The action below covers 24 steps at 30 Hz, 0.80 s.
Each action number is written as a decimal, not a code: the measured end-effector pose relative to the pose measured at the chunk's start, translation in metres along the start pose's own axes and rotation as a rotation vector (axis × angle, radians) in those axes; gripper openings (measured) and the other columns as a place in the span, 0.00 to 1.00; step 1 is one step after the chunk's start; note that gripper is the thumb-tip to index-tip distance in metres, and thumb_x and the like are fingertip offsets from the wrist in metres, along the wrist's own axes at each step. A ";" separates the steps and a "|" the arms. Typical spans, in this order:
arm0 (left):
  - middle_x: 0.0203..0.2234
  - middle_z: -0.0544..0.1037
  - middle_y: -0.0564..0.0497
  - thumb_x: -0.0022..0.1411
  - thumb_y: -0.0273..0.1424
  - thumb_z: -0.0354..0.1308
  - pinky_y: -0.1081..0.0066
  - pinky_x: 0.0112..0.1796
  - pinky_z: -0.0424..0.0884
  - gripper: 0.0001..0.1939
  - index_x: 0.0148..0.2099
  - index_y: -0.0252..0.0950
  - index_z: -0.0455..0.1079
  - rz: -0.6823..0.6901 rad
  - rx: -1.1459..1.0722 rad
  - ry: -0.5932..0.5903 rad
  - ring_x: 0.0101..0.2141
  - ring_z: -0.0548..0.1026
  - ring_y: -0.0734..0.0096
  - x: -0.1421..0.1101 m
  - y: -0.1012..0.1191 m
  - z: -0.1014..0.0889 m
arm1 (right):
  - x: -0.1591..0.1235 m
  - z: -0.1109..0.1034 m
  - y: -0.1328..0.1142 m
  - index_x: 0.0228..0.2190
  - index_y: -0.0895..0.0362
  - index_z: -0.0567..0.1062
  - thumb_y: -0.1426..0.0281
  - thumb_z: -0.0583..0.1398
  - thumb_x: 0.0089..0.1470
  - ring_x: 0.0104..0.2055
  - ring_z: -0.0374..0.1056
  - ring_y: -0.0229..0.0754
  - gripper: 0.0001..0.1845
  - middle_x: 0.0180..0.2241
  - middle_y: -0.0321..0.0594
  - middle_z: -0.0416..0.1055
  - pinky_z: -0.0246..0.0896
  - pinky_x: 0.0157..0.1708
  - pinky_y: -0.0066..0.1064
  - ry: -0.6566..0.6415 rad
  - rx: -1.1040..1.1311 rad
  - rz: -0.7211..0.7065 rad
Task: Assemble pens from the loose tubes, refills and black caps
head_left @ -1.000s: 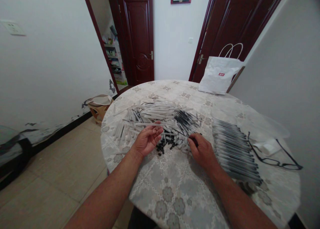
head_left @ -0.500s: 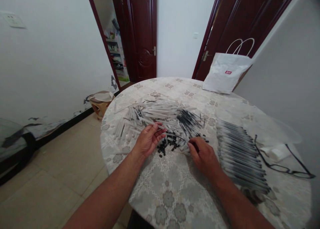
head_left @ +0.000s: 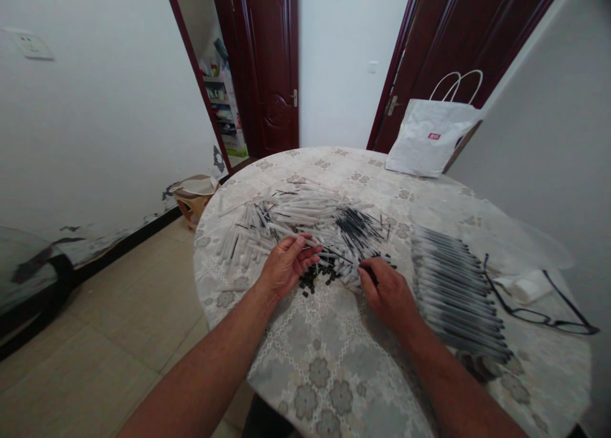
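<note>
My left hand [head_left: 290,265] is closed in a pinch on a whitish pen barrel [head_left: 309,242], thumb and forefinger on it and the other fingers curled below. My right hand [head_left: 386,290], also closed, grips the near end of a thin black pen refill [head_left: 338,255]. This refill slants between both hands, its far end close to the barrel; I cannot tell whether it is inside. Under the hands lie small black caps [head_left: 309,279]. Loose whitish barrels [head_left: 310,205] are heaped behind, with a bunch of black refills [head_left: 356,225] on the heap's right.
Rows of pens with dark refills inside [head_left: 458,291] lie to the right on a round table [head_left: 329,374] with a patterned cloth. Beside them are black-framed glasses [head_left: 539,317] and a white roll [head_left: 529,288]. A white paper bag [head_left: 424,139] stands at the back right.
The black refill and the barrel now lie closer to one line, and my right hand has shifted slightly up and left. Both hands keep their grips; the view has shifted slightly.
</note>
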<state>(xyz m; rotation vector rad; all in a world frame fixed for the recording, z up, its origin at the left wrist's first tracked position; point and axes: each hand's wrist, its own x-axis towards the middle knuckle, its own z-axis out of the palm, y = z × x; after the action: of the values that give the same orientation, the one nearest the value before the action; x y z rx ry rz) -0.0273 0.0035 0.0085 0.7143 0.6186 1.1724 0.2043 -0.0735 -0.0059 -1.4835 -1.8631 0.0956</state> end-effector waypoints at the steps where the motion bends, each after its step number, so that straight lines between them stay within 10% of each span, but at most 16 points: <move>1: 0.39 0.81 0.46 0.57 0.35 0.71 0.67 0.38 0.81 0.16 0.44 0.33 0.74 0.002 0.000 0.003 0.40 0.83 0.62 0.000 0.000 0.001 | 0.000 0.000 0.001 0.39 0.54 0.73 0.66 0.54 0.66 0.38 0.71 0.46 0.09 0.35 0.43 0.74 0.63 0.39 0.35 0.005 -0.003 -0.006; 24: 0.38 0.82 0.44 0.58 0.34 0.70 0.70 0.35 0.80 0.13 0.41 0.32 0.75 -0.087 0.104 0.087 0.38 0.82 0.64 -0.012 0.000 0.022 | 0.003 -0.011 -0.009 0.40 0.56 0.74 0.70 0.53 0.66 0.39 0.70 0.45 0.09 0.36 0.43 0.73 0.63 0.42 0.35 0.083 0.064 -0.054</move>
<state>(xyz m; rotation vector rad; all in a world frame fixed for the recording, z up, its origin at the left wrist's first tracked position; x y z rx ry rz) -0.0138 -0.0123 0.0234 0.7202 0.7804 1.1013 0.2030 -0.0782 0.0077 -1.3721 -1.8155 0.0665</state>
